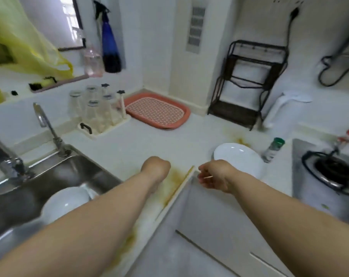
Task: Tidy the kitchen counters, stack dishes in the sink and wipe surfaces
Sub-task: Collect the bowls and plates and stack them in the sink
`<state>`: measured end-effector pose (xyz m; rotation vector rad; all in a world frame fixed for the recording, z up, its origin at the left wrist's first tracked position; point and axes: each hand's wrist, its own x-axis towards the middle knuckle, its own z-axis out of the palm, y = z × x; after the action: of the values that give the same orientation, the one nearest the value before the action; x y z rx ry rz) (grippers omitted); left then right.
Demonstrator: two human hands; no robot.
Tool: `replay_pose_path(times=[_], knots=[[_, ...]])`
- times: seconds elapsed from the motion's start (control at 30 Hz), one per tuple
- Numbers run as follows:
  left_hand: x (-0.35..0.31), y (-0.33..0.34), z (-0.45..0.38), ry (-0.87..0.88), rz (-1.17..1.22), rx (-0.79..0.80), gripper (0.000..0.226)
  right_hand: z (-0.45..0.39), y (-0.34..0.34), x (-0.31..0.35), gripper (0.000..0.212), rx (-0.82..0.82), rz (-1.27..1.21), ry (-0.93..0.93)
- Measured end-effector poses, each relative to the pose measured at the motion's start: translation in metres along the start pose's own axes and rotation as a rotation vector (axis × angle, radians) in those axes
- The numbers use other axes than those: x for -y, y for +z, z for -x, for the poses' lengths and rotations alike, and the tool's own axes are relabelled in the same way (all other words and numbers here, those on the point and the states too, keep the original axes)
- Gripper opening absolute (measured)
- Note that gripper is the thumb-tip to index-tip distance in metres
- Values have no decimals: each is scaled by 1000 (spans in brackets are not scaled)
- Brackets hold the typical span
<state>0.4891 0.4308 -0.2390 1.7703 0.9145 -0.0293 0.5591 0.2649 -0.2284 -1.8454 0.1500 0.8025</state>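
Observation:
My left hand (155, 169) hangs bent at the wrist over the front of the white counter (129, 144); its fingers point down and are hidden. It sits beside a brown stain (176, 176) that runs along the counter's inner edge. My right hand (215, 174) pinches a thin pale stick (208, 177), like a toothpick, just in front of a white plate (237, 154) on the counter. A white dish (65, 202) lies in the steel sink (49, 172) at the left. A second brown stain (239, 139) marks the counter behind the plate.
A green-capped spice bottle (273, 149) stands right of the plate, with a gas burner (331, 170) beyond it. At the back are a rack of upturned glasses (97, 108), a pink drain tray (157, 110) and a black wire shelf (247, 82). The tap (49, 128) rises behind the sink.

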Motion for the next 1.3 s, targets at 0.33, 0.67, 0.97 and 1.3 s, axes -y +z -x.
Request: replay_pose_path(times=[0.33, 0.67, 0.97, 1.3], knots=[[-80, 193, 50, 137, -179, 288, 6, 35, -219, -82, 10, -248, -170, 106], [-93, 260, 6, -4, -294, 38, 43, -19, -281, -112, 9, -220, -229, 163], [-101, 250, -86, 6, -401, 65, 34, -99, -241, -80, 16, -232, -218, 138], [-93, 247, -130, -17, -438, 208, 29, -138, -231, -79, 26, -301, -83, 186]])
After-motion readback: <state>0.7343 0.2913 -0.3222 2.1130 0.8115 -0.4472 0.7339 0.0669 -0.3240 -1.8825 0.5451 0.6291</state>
